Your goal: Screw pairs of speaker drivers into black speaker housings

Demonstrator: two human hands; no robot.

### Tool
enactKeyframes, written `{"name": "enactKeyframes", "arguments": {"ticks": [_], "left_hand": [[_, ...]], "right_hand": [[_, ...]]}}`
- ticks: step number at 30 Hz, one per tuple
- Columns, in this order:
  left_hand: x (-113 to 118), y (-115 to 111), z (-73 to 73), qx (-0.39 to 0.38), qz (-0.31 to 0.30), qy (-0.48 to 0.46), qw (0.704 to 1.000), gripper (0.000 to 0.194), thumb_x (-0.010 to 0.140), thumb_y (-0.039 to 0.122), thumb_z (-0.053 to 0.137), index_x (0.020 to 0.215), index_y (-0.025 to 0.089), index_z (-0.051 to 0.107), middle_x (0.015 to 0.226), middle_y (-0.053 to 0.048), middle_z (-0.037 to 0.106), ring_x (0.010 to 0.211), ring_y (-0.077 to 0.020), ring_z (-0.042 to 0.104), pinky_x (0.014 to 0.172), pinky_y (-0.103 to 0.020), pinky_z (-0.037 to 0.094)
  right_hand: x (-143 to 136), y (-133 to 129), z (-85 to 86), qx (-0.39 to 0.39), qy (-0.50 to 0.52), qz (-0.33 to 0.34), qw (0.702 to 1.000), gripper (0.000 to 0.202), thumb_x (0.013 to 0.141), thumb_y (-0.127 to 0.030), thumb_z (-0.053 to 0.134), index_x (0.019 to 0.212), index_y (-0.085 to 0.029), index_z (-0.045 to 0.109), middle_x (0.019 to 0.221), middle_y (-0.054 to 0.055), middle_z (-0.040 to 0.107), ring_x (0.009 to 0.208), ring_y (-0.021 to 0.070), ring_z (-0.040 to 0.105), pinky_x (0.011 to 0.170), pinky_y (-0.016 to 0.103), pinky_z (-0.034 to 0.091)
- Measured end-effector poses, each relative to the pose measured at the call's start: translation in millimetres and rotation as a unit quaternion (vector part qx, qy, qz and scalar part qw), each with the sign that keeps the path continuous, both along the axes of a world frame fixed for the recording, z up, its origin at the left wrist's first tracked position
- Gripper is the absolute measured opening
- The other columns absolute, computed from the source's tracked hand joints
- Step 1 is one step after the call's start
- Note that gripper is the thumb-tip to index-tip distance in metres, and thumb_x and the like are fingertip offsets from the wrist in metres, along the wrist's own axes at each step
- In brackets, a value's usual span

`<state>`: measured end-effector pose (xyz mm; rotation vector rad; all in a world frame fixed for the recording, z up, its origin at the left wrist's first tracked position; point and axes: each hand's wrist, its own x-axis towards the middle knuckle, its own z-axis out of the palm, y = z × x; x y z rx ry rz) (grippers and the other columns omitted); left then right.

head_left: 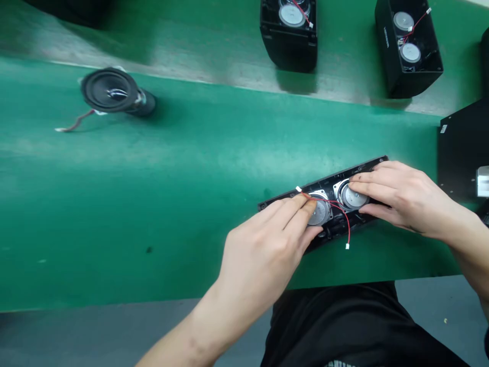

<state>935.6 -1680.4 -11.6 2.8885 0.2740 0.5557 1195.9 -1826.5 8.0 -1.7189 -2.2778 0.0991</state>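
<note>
A long black speaker housing [338, 224] lies tilted on the green bench, its inner side facing up. Two small round speaker drivers with grey magnet backs sit inside it. My left hand [267, 239] has its fingers closed around the left driver [320, 214], partly covering it. On the right driver [353, 198] my right hand [405, 196] rests, thumb and fingers gripping its edges. A thin red wire [347, 219] runs across both drivers, with a white plug [347, 246] hanging over the near side of the housing and another white plug [298, 189] at its far edge.
A larger black speaker cone [107, 90] with a trailing wire stands on the green bench [153, 168] at left. Two open black speaker boxes [289, 48] [414, 76] are on the strip behind. At the right edge is a big black box [460, 148].
</note>
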Motion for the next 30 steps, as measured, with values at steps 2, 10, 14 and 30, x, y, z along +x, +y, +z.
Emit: {"name": "enactKeyframes", "arguments": {"ticks": [2, 10, 14, 30], "left_hand": [[0.4, -0.9, 1.1, 0.007, 0.005, 0.001, 1.000, 0.021, 0.107, 0.018, 0.072, 0.122, 0.005, 0.078, 0.120, -0.015, 0.087, 0.105, -0.0275, 0.086, 0.091, -0.038, 0.070], [-0.6, -0.3, -0.2, 0.006, -0.003, 0.004, 1.000, 0.020, 0.109, 0.018, 0.071, 0.121, 0.004, 0.078, 0.120, -0.015, 0.087, 0.102, -0.0278, 0.086, 0.090, -0.040, 0.072], [-1.1, -0.2, -0.4, 0.002, -0.002, 0.008, 1.000, 0.020, 0.109, 0.018, 0.071, 0.121, 0.005, 0.079, 0.120, -0.015, 0.087, 0.104, -0.0283, 0.086, 0.092, -0.041, 0.072], [3.6, -4.1, 2.8, 0.013, 0.003, 0.005, 1.000, 0.019, 0.106, 0.013, 0.072, 0.122, 0.003, 0.079, 0.120, -0.015, 0.087, 0.102, -0.0288, 0.085, 0.091, -0.041, 0.070]], "right_hand": [[0.0, -0.5, -1.2, 0.001, 0.005, 0.001, 1.000, 0.029, 0.111, -0.025, 0.071, 0.134, -0.009, 0.074, 0.135, 0.012, 0.082, 0.111, 0.0315, 0.080, 0.102, 0.047, 0.059], [-0.4, -0.8, -2.6, 0.012, 0.026, -0.001, 1.000, 0.025, 0.112, -0.025, 0.069, 0.130, -0.009, 0.075, 0.133, 0.011, 0.083, 0.112, 0.0276, 0.081, 0.103, 0.044, 0.059], [-1.7, 0.2, -1.9, 0.019, 0.027, -0.004, 0.999, 0.024, 0.112, -0.024, 0.069, 0.129, -0.009, 0.076, 0.131, 0.012, 0.083, 0.112, 0.0271, 0.081, 0.102, 0.044, 0.059], [-1.8, -1.9, 1.5, -0.005, 0.022, -0.008, 1.000, 0.023, 0.112, -0.024, 0.071, 0.131, -0.010, 0.074, 0.134, 0.012, 0.082, 0.113, 0.0286, 0.082, 0.103, 0.047, 0.061]]}}
